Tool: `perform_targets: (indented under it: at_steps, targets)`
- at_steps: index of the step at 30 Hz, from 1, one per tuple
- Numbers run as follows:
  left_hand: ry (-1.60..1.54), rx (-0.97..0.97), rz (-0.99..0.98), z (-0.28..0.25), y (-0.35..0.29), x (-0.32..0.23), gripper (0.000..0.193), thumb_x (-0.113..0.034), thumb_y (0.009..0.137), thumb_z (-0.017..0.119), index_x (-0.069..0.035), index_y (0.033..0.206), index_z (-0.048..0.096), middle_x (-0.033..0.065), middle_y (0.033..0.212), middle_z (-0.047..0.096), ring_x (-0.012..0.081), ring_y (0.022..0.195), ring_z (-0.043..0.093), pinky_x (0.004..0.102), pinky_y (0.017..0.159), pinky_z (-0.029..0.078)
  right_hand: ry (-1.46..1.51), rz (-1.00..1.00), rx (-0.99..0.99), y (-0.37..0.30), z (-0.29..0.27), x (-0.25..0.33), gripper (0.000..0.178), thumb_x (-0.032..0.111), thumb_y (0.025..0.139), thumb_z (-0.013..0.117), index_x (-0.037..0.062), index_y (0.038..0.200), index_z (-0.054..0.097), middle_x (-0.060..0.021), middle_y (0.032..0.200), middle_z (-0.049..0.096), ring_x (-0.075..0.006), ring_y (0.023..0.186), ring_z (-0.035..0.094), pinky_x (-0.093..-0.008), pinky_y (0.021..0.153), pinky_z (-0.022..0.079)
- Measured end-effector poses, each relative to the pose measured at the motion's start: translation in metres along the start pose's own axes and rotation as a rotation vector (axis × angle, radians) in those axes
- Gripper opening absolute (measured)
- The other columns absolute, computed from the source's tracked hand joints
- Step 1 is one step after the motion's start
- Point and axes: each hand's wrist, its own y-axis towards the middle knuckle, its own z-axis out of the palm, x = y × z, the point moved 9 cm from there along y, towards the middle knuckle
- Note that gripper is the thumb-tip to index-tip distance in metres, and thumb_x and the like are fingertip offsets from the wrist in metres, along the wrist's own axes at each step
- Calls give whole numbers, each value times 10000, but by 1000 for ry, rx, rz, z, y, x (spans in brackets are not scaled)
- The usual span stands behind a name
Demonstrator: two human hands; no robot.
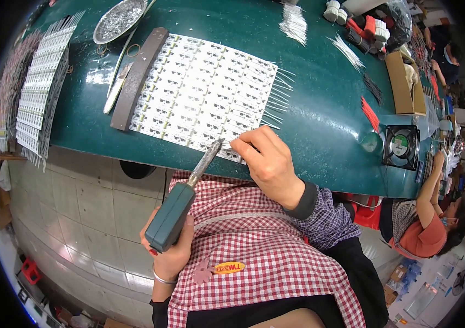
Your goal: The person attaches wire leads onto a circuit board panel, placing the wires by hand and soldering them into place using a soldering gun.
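My left hand (169,249) grips the teal handle of a soldering iron (180,199); its metal tip reaches the near edge of a white panel of small circuit boards (199,90) on the green table (320,120). My right hand (265,161) rests on that same near edge, fingers pinched on a thin white wire beside the iron's tip. Many white wires stick out from the panel's right side. The wire in my fingers is mostly hidden.
A dark bar (137,76) lies along the panel's left side. More board panels (38,87) are stacked at far left, a metal dish (119,19) at the back. Loose wire bundles, a cardboard box (404,82) and a small fan (401,146) sit right. Another person (429,218) works there.
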Motion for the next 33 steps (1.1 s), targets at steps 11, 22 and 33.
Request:
perform_targets:
  at_steps: [11, 22, 33]
  targets:
    - [-909, -152, -460, -14, -9, 25, 540, 3, 745, 650, 70, 1255, 486, 220, 1108, 598, 145, 561, 547, 244, 489, 450, -11, 12, -6, -2, -1, -1, 320, -105, 652, 646, 16, 947, 665, -88, 878, 612, -243, 751, 593, -333, 601, 498]
    - [-763, -152, -495, -10, -21, 28, 524, -28, 757, 664, 64, 1243, 490, 198, 1085, 591, 144, 583, 538, 234, 494, 454, -41, -13, -13, -4, -11, 10, 275, 10, 707, 629, 5, 982, 627, -93, 930, 597, -254, 829, 568, -353, 706, 477]
    - [-146, 12, -267, -8, -35, 34, 313, 37, 842, 702, 31, 1144, 620, 73, 1022, 659, 98, 715, 580, 227, 605, 467, 4, -13, -12, -7, 0, 8, 320, -74, 670, 675, 10, 979, 670, -83, 865, 604, -242, 752, 575, -338, 607, 480]
